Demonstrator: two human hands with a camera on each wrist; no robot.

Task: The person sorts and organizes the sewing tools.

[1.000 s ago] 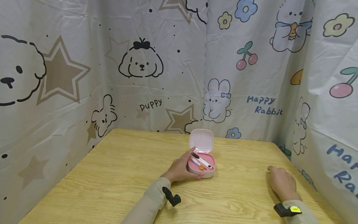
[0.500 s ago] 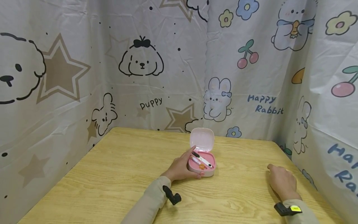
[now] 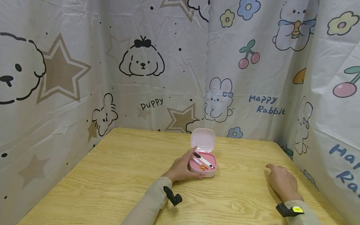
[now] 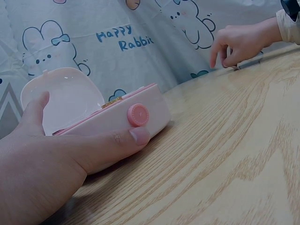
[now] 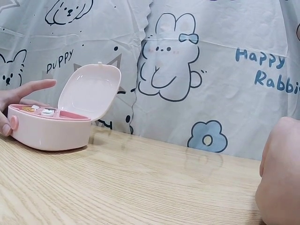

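Note:
A small pink case (image 3: 203, 172) with a hinged lid (image 3: 203, 140) raised stands on the table. Inside lie a slim white tool with a black end (image 3: 206, 163) and a small orange piece (image 3: 203, 167); their kinds are unclear. A round pink button (image 4: 138, 115) sits on its front. My left hand (image 3: 181, 168) grips the case from the left, thumb along the front beside the button; part of its fingers is hidden behind the case. Well to the right, my right hand (image 3: 282, 182) is low over the table with loosely bent fingers, holding nothing.
The wooden table (image 3: 126, 162) meets printed curtains (image 3: 157, 87) at the back and both sides. Black wrist cameras (image 3: 172, 196) are strapped on both sleeves.
My right hand has shifted slightly left, its index finger reaching out a little more. The left hand and the case stay where they were; the head view has tilted slightly.

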